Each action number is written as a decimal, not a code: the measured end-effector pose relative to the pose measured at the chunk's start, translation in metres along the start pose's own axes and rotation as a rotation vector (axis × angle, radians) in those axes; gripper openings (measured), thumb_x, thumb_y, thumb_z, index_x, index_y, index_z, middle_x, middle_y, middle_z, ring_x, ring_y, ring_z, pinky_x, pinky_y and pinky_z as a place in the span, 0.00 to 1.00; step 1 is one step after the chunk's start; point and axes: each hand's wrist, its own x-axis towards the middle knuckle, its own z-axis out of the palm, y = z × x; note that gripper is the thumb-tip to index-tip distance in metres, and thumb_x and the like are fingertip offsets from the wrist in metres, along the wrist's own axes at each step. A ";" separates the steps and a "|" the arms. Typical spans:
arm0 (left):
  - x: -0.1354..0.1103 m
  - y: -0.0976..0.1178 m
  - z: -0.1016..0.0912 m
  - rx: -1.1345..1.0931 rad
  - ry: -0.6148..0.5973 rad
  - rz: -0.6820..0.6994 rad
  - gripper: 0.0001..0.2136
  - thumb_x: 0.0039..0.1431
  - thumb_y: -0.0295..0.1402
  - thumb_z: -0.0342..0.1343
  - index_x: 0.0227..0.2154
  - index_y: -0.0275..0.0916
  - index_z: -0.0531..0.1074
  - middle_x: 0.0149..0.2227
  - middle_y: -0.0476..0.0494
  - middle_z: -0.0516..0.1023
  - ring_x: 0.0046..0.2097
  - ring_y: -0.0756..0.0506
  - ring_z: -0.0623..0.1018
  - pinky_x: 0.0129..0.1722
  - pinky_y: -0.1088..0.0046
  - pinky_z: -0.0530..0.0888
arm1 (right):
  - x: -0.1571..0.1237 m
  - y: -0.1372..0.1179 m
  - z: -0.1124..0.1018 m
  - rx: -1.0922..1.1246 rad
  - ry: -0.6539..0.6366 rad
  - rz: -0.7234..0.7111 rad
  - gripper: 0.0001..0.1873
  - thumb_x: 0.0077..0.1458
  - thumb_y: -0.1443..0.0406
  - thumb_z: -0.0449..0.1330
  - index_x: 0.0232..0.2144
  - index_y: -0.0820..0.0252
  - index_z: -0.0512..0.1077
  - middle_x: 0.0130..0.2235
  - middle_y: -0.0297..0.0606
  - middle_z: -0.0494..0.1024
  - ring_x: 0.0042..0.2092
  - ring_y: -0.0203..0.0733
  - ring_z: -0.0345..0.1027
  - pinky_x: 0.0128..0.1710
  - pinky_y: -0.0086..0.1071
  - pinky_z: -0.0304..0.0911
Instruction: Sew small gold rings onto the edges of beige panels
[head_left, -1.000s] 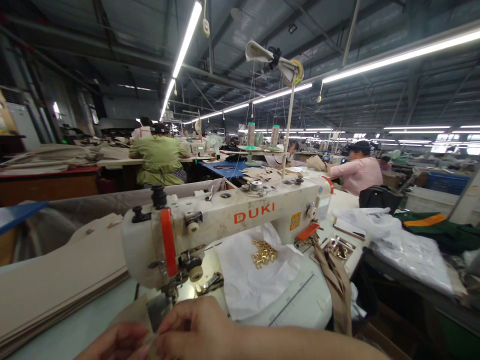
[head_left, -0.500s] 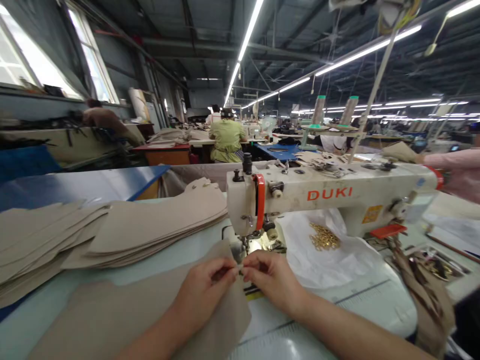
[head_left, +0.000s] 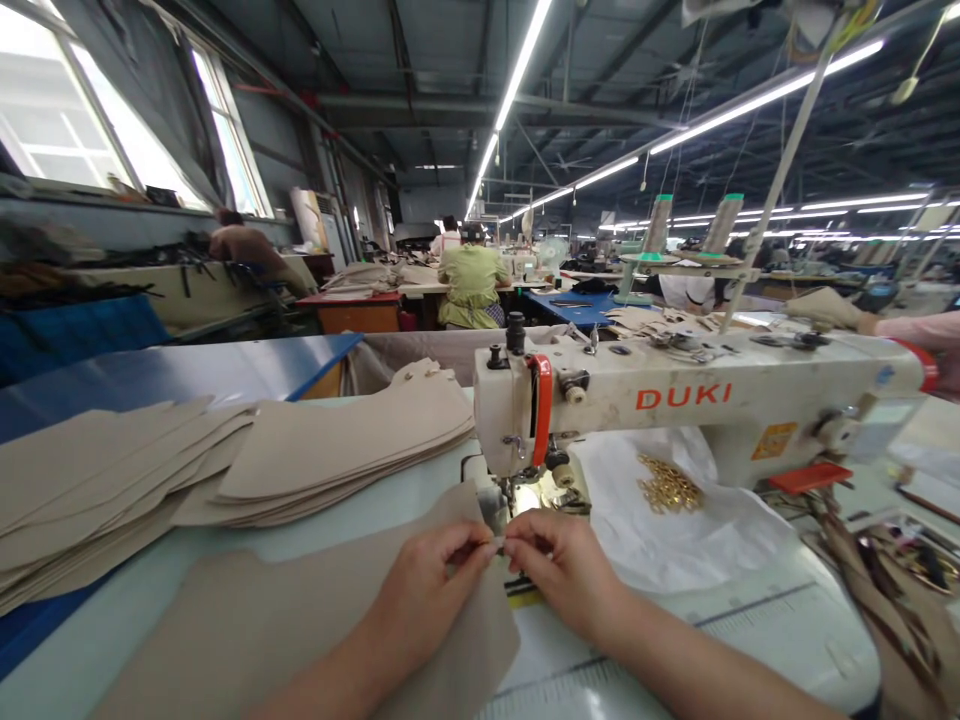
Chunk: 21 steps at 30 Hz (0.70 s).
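A beige cut panel (head_left: pixel 300 610) lies flat on the pale sewing table (head_left: pixel 90 640), its upper corner just in front of the presser foot (head_left: pixel 517 500) of a DUKI sewing machine (head_left: pixel 675 400). The left hand (head_left: pixel 427 600) and right hand (head_left: pixel 562 575) meet at that corner, their fingertips pinched together on its edge, though what lies between them is too small to tell. A stack of matching panels (head_left: pixel 337 450) sits left of the machine, and gold metal fittings (head_left: pixel 669 487) rest on a white plastic bag (head_left: pixel 660 530) to its right.
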 end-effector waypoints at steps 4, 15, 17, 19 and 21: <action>0.001 0.005 -0.003 0.015 -0.022 -0.015 0.11 0.56 0.37 0.49 0.29 0.40 0.74 0.30 0.48 0.79 0.34 0.45 0.77 0.36 0.74 0.71 | -0.002 0.001 -0.002 -0.103 0.013 -0.074 0.08 0.53 0.71 0.54 0.25 0.61 0.72 0.24 0.31 0.71 0.28 0.34 0.64 0.28 0.24 0.55; 0.001 -0.034 -0.026 0.369 0.042 0.131 0.18 0.60 0.35 0.47 0.51 0.37 0.69 0.54 0.38 0.72 0.55 0.40 0.71 0.56 0.58 0.67 | -0.003 0.007 0.000 -0.061 0.020 -0.085 0.08 0.52 0.73 0.54 0.25 0.61 0.70 0.24 0.31 0.70 0.29 0.34 0.63 0.30 0.24 0.54; -0.006 -0.043 -0.016 0.461 0.007 0.189 0.18 0.61 0.34 0.46 0.54 0.37 0.66 0.57 0.39 0.68 0.58 0.42 0.68 0.58 0.59 0.65 | -0.003 0.008 0.000 -0.015 0.000 -0.013 0.07 0.52 0.73 0.54 0.25 0.61 0.70 0.24 0.30 0.70 0.28 0.34 0.63 0.30 0.25 0.55; -0.014 -0.045 -0.009 0.511 -0.026 0.215 0.19 0.63 0.34 0.45 0.56 0.37 0.63 0.59 0.40 0.66 0.59 0.43 0.67 0.59 0.60 0.65 | -0.003 0.009 -0.001 0.043 -0.036 0.085 0.07 0.51 0.73 0.55 0.25 0.61 0.70 0.23 0.30 0.70 0.27 0.34 0.64 0.29 0.25 0.56; -0.023 -0.041 -0.005 0.531 -0.024 0.232 0.20 0.63 0.35 0.45 0.57 0.37 0.61 0.59 0.39 0.66 0.59 0.43 0.67 0.58 0.61 0.65 | -0.001 0.009 -0.001 0.083 -0.074 0.174 0.06 0.51 0.73 0.55 0.25 0.62 0.70 0.21 0.29 0.69 0.24 0.32 0.64 0.26 0.24 0.57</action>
